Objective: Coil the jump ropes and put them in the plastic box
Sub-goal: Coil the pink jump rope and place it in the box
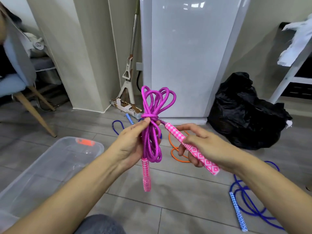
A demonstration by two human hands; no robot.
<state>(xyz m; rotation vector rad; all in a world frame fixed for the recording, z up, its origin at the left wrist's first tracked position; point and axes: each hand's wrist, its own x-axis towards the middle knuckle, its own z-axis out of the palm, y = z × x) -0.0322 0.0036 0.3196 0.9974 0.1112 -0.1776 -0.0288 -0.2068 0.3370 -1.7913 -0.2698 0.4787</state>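
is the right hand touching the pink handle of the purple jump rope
Touching. The head view shows the right hand gripping the pink checkered handle, its fingers curled round the middle of it.

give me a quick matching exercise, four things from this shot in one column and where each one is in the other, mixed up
Things:
1. purple jump rope
2. orange jump rope
3. clear plastic box
4. black trash bag

Places:
A. on the floor at the lower left
B. bundled in the left hand
C. beside the white cabinet
D. on the floor behind the right hand

Pairs: 1-B, 2-D, 3-A, 4-C
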